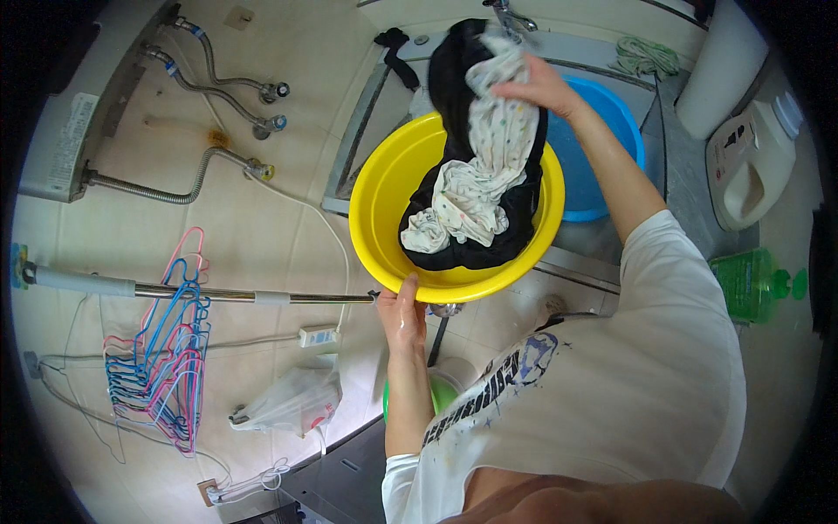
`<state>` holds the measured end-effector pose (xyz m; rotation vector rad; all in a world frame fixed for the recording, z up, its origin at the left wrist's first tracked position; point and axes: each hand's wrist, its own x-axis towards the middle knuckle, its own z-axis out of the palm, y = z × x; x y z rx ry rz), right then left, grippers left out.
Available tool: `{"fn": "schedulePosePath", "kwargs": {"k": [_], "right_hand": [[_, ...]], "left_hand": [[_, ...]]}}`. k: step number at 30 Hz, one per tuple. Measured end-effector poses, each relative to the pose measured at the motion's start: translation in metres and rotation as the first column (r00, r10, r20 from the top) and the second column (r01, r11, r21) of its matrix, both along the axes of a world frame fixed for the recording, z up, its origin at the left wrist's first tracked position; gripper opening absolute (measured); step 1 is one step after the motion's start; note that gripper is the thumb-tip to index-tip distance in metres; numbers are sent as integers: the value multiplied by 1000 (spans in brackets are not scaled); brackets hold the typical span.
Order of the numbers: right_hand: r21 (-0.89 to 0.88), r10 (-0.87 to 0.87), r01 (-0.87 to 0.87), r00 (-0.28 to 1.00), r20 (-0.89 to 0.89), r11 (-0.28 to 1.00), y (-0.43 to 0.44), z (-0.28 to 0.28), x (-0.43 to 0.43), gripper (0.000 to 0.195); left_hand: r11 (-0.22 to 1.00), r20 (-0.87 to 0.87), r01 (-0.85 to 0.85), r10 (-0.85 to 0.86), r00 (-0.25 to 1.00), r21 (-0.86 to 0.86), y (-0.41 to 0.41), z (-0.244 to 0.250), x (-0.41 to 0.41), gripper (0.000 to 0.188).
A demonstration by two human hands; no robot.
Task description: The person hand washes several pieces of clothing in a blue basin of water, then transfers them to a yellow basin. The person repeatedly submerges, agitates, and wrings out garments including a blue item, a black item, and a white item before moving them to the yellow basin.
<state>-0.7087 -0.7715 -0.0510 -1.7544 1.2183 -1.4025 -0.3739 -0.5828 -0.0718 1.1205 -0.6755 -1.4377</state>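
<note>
A yellow plastic basin is tilted over the front of the sink, its near rim in the grip of my left hand. My right hand pinches the upper end of a white spotted cloth garment, which looks wet and is blurred at its top. The rest of that garment trails down into the basin. Under it lies black fabric that reaches from the basin's floor up past its far rim, towards the faucet. Whether my right fingers also hold the black fabric is hidden.
A blue basin sits in the sink behind my right forearm. Detergent jug and green pump bottle stand at the right. A metal pole with several hangers ends near my left hand. Black cloth hangs over the sink edge.
</note>
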Motion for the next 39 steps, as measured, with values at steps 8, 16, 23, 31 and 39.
{"fn": "schedulePosePath", "kwargs": {"k": [8, 16, 23, 31, 39], "right_hand": [[29, 438, -609, 536, -722, 793, 86, 14, 112, 56], [-199, -193, 190, 981, 2, 961, 54, -14, 38, 32], [518, -107, -399, 705, 701, 757, 5, -70, 11, 41], [154, 529, -547, 837, 141, 823, 5, 4, 32, 30], [21, -86, 109, 876, -474, 994, 25, -28, 14, 37]], "left_hand": [[1000, 14, 11, -11, 1000, -12, -6, 6, -3, 11], [1000, 12, -8, 8, 1000, 1, 4, -14, 8, 14], [1000, 17, -8, 8, 1000, -8, 6, -16, 9, 15], [999, 45, -27, 29, 999, -32, 5, -15, 8, 15], [996, 54, -47, 51, 997, -78, 10, -31, 13, 19]]}}
